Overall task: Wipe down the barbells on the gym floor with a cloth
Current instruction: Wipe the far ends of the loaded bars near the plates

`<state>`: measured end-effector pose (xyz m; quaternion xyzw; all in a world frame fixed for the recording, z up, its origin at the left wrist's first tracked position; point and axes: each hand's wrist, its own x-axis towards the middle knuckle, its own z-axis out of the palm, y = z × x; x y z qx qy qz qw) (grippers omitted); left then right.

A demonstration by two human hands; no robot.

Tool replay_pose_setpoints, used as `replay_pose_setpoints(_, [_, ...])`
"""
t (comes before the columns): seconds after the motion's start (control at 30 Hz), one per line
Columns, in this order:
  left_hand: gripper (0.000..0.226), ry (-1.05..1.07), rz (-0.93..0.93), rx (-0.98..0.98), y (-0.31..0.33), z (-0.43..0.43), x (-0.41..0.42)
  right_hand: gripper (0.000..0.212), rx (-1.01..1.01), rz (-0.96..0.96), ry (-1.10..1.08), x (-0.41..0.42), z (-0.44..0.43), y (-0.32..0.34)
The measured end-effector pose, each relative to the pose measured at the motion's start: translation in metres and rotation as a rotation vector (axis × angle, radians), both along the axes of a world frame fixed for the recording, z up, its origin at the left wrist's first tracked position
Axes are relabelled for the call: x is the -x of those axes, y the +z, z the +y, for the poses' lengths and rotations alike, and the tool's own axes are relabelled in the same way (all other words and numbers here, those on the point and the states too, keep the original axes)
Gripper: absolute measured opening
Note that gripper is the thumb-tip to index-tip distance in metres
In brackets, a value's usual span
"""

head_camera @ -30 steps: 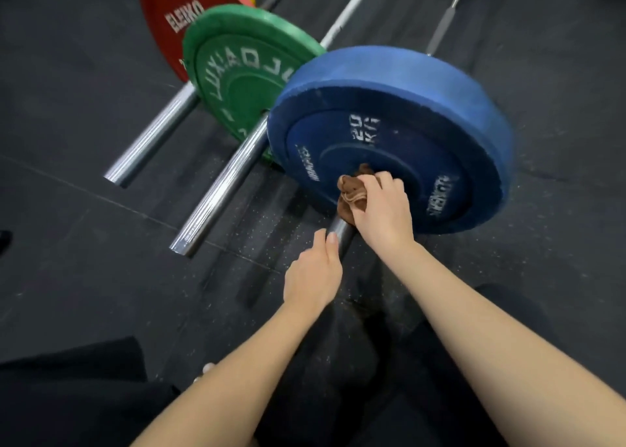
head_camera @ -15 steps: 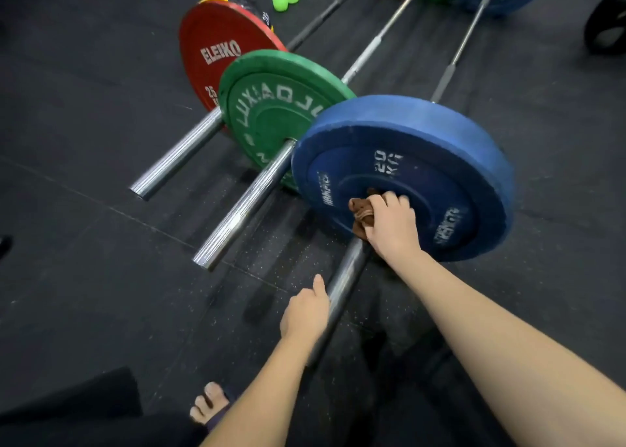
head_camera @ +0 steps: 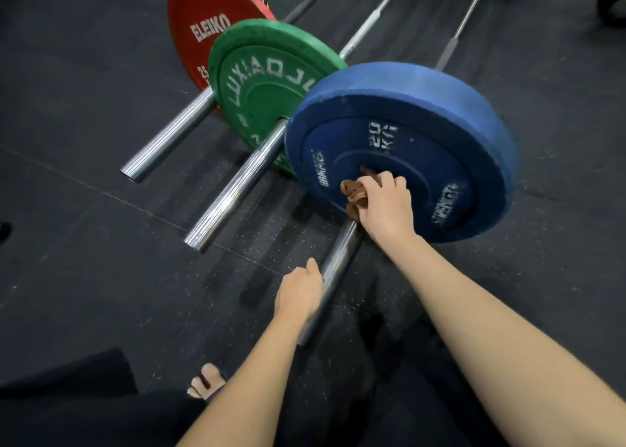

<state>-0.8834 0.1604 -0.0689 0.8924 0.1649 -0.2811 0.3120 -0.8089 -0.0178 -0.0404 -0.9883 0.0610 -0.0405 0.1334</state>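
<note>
Right hand [head_camera: 382, 206]: fingers clutching crumpled brown cloth [head_camera: 354, 192] on chrome barbell sleeve [head_camera: 335, 267], touching blue rubber plate [head_camera: 423, 101].
Left hand [head_camera: 298, 291]: fingers gripping sleeve end.
Progress: wiping nearest sleeve; green-plated barbell [head_camera: 237, 186], red-plated barbell [head_camera: 169, 142] probably waiting.

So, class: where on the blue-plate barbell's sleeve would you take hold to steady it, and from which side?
Grip the bare chrome sleeve near its free end, from above-left: it is a round bar lying low, and the right hand with the cloth fills the end by the blue plate.
</note>
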Motion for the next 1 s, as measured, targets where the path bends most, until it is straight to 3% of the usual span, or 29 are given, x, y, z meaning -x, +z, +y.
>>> replay_pose_setpoints(0.1, [0.038, -0.005, -0.001, -0.010, -0.001, 0.000, 0.000, 0.034, 0.054, -0.063, 0.034, 0.018, 0.018, -0.003])
replay_pose_setpoints(0.33, [0.047, -0.019, 0.000, -0.001, 0.000, 0.002, -0.002, 0.043, -0.017, -0.138, 0.380, 0.059, 0.012, -0.012])
replay_pose_setpoints(0.43, [0.050, 0.045, -0.002, 0.015, -0.001, 0.004, 0.001, 0.039, -0.039, -0.125, 0.248, 0.026, 0.009, -0.005])
replay_pose_setpoints(0.57, [0.051, 0.111, 0.005, 0.055, -0.002, 0.002, 0.000, 0.062, -0.161, -0.044, 0.024, 0.014, 0.021, -0.008])
replay_pose_setpoints(0.73, [0.049, 0.089, 0.029, 0.056, 0.001, 0.002, -0.003, 0.063, -0.196, -0.116, 0.197, 0.051, 0.019, -0.013])
replay_pose_setpoints(0.87, [0.052, 0.094, 0.022, 0.068, 0.001, 0.003, -0.001, 0.075, -0.179, -0.026, 0.354, 0.044, -0.006, -0.006])
replay_pose_setpoints(1.0, [0.061, 0.100, 0.005, 0.074, -0.001, 0.004, 0.002, 0.084, -0.577, 0.051, -0.014, 0.035, -0.005, -0.002])
